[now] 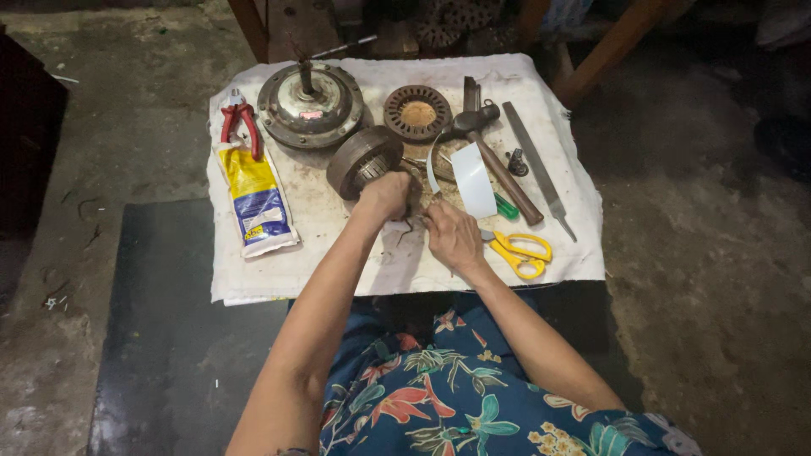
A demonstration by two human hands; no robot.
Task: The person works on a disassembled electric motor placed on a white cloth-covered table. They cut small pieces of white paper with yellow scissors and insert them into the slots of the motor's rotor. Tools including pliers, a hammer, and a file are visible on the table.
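Note:
My left hand [384, 196] is closed on a round metal motor core [363, 160] that stands tilted on a white cloth [338, 270]. My right hand [452, 236] is just right of it, fingers pinched on something small that I cannot make out. Between the two hands a thin dark wire hangs down. A curled strip of white insulating paper [473, 181] lies right behind my right hand.
On the cloth lie red pliers [239, 122], a yellow and blue pouch [256, 203], a domed metal motor housing [310, 105], a ring-shaped slotted stator [417, 112], a hammer [498, 165], a flat file [536, 165] and yellow scissors [522, 253]. Bare concrete floor surrounds it.

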